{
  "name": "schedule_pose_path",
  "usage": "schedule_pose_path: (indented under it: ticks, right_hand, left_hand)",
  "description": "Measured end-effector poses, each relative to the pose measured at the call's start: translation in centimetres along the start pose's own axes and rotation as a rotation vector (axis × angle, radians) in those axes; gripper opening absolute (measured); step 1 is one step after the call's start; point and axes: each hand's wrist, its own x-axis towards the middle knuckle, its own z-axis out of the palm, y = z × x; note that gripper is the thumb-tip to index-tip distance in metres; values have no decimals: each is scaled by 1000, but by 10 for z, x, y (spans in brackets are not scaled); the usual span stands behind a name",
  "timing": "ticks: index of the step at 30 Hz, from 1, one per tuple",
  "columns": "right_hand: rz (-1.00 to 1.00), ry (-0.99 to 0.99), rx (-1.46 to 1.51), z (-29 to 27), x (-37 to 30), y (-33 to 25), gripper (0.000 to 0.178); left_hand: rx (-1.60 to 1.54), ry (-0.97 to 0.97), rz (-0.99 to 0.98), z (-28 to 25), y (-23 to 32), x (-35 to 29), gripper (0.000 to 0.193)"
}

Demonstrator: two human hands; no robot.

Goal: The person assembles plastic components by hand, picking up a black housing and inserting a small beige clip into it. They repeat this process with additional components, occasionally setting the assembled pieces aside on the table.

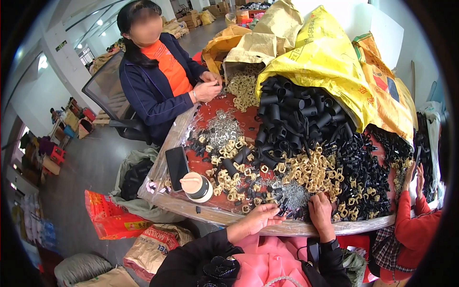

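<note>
At the near edge of the table, my left hand (258, 219) pinches a small black part (283, 209) between thumb and fingers. My right hand (320, 211) is beside it, fingers curled down at the edge of a heap of tiny silver metal pieces (295, 195); whatever its fingertips hold is hidden. Just beyond both hands lies a pile of gold-coloured ring-shaped parts (313, 170). Small black clip-like parts (366, 179) spread to the right of my right hand. Farther back, large black tubular pieces (296, 112) spill from a yellow sack (320, 60).
A lidded cup (197, 187) and a phone (177, 161) stand near the table's left edge. Across the table sits a person in a dark jacket (148, 91); a red sleeve (406, 215) shows another person at right. Sacks (158, 246) stand on the floor at left.
</note>
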Motion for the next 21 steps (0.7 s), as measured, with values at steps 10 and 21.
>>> schedule_pose_path:
  ticks: [10, 21]
  right_hand:
    - [-19, -34, -40, 0, -3, 0, 15]
    - [9, -2, -5, -2, 1, -3, 14]
  left_hand:
    - [-14, 10, 6, -1, -4, 1, 23]
    - [-33, -7, 10, -1, -2, 1, 23]
